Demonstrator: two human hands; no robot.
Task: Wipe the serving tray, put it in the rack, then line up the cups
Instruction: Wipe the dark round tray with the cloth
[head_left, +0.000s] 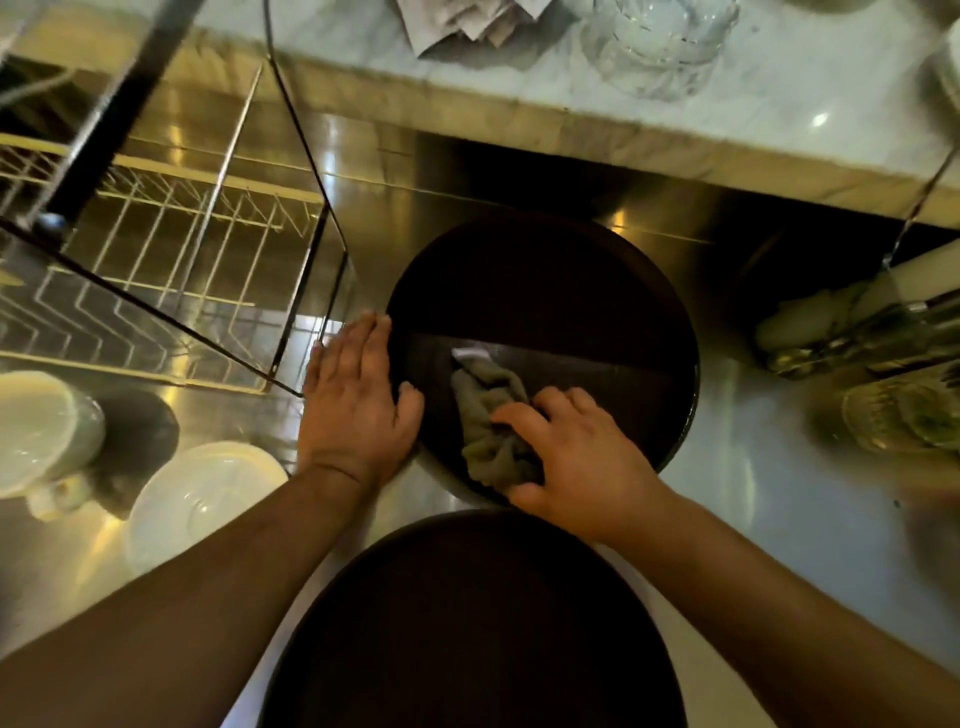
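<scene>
Two dark round trays lie on the steel tabletop (753, 493). The serving tray (545, 291) sits at the centre, and a second tray (467, 623) lies nearer the person. The left hand (358, 405) rests flat on the serving tray's left rim, its grip wide and fingers straight. The right hand (576, 457) has its grip closed round one grey-green cloth (488, 415) lying on the tray. One wire rack (156, 249) stands to the left, with one white cup (41, 431) and one saucer (202, 499) near it
</scene>
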